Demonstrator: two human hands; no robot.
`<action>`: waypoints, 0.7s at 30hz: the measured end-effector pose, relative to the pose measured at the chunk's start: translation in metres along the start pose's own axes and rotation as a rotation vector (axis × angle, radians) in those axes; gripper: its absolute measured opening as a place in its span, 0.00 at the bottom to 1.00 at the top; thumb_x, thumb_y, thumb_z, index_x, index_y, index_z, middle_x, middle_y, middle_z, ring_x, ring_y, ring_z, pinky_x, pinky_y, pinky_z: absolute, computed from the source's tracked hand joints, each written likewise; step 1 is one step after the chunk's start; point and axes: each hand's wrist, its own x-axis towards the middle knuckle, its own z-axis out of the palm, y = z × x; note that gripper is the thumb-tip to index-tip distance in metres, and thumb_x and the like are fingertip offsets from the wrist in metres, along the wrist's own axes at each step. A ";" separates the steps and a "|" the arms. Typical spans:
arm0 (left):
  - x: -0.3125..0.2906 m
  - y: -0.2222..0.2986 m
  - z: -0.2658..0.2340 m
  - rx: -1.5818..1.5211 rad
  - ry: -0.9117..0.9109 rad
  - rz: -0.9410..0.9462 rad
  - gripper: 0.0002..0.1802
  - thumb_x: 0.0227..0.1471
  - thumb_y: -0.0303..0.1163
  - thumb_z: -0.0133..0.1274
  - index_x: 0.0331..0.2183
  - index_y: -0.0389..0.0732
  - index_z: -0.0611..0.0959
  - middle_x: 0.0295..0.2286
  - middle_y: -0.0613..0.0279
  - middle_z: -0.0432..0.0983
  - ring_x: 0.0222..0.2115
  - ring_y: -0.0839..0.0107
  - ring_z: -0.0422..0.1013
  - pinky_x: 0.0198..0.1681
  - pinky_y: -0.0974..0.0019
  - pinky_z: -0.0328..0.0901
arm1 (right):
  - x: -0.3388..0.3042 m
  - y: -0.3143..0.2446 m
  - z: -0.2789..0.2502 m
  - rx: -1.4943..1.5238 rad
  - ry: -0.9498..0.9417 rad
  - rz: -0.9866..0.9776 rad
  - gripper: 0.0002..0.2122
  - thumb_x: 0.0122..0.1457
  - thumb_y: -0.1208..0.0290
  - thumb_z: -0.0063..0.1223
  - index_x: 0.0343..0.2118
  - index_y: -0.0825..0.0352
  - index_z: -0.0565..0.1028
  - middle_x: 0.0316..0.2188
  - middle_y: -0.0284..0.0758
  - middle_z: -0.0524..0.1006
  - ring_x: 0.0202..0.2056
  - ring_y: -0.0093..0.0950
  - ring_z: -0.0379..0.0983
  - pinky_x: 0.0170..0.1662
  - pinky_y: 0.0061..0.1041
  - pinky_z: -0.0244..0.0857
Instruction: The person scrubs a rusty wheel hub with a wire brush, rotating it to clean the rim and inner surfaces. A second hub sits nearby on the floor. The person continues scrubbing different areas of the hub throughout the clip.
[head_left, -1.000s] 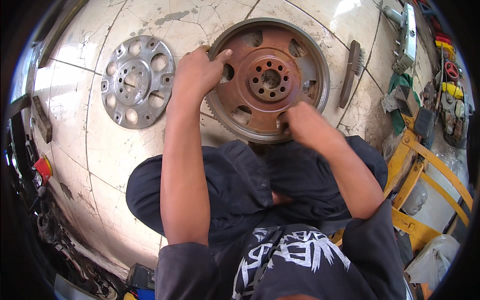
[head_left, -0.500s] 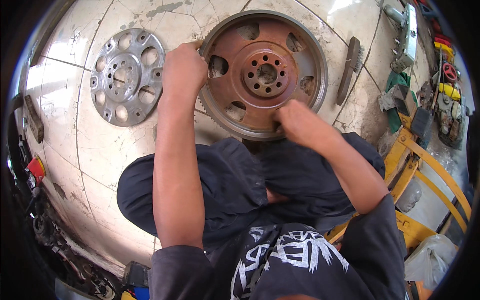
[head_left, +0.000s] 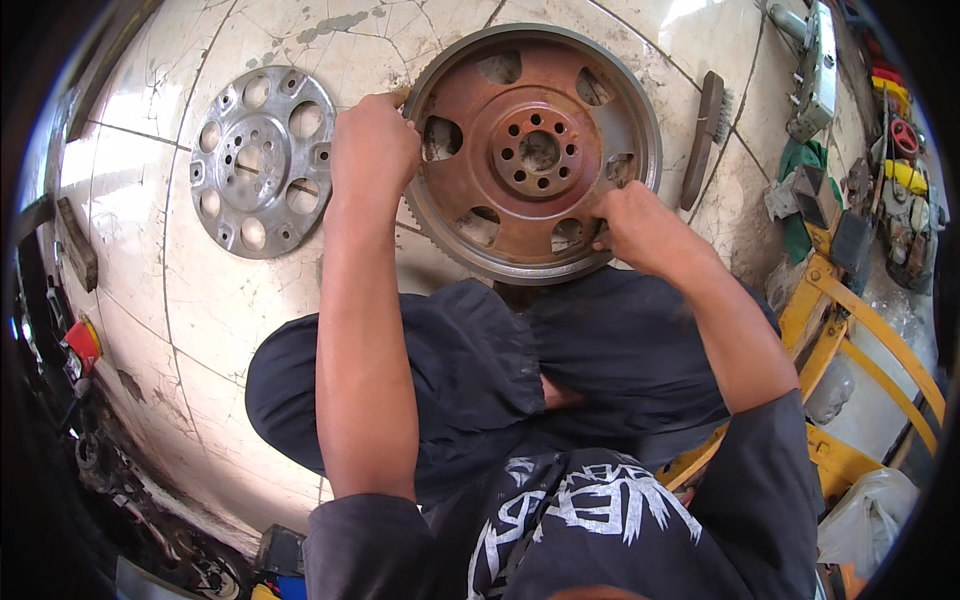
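A large rust-brown flywheel (head_left: 470, 180) with a toothed grey rim lies on the tiled floor, just beyond my knees. At its left rim my left hand (head_left: 378, 140) is closed, its fingers curled over the edge. My right hand (head_left: 645, 228) rests at the lower right of the rusty face, near one of the large openings. Those fingers are bent together, and whatever they pinch is too small or hidden to name. Left of the flywheel, close to my left forearm, lies a thinner silvery flexplate (head_left: 225, 160) with round holes.
A wooden-backed wire brush (head_left: 702, 140) lies right of the flywheel. Farther right are a metal part (head_left: 815, 75), a green cloth (head_left: 797, 225) and a yellow metal frame (head_left: 870, 310). A wooden block (head_left: 77, 245) and a red object (head_left: 84, 345) sit at the left.
My right hand has moved right and slightly up across the flywheel's lower face, uncovering the lower opening. My left hand keeps its place on the rim. The whole view has shifted slightly.
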 end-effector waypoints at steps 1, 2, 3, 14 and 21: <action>0.001 -0.002 -0.002 -0.003 -0.013 -0.012 0.20 0.55 0.26 0.58 0.50 0.41 0.88 0.39 0.37 0.84 0.44 0.44 0.80 0.52 0.50 0.73 | 0.004 0.000 0.009 -0.041 0.048 -0.095 0.07 0.51 0.76 0.67 0.33 0.72 0.85 0.30 0.49 0.84 0.37 0.49 0.82 0.44 0.42 0.75; 0.002 0.000 -0.002 -0.012 -0.036 -0.018 0.20 0.55 0.26 0.58 0.50 0.41 0.88 0.39 0.37 0.84 0.44 0.44 0.80 0.52 0.50 0.73 | 0.005 0.002 0.024 -0.083 0.095 -0.177 0.08 0.51 0.75 0.69 0.34 0.71 0.85 0.30 0.48 0.84 0.38 0.49 0.82 0.45 0.42 0.75; 0.006 0.004 -0.004 -0.024 -0.045 -0.022 0.20 0.55 0.26 0.58 0.50 0.41 0.88 0.39 0.37 0.84 0.44 0.44 0.80 0.52 0.50 0.73 | 0.010 0.001 0.033 -0.135 0.150 -0.265 0.10 0.51 0.74 0.70 0.36 0.71 0.85 0.31 0.48 0.84 0.38 0.49 0.82 0.45 0.43 0.74; -0.005 0.006 -0.004 0.136 0.092 0.097 0.23 0.59 0.33 0.60 0.56 0.40 0.84 0.43 0.40 0.84 0.48 0.46 0.79 0.54 0.50 0.72 | 0.011 -0.049 -0.010 0.328 0.343 -0.055 0.11 0.57 0.80 0.65 0.43 0.71 0.83 0.37 0.45 0.86 0.39 0.39 0.85 0.45 0.32 0.76; -0.015 0.030 -0.044 -0.316 -0.039 0.011 0.20 0.60 0.37 0.62 0.51 0.38 0.87 0.39 0.51 0.87 0.38 0.57 0.84 0.45 0.59 0.76 | 0.045 -0.057 0.003 0.647 0.645 -0.118 0.12 0.58 0.75 0.68 0.44 0.71 0.83 0.38 0.41 0.87 0.40 0.30 0.85 0.43 0.29 0.77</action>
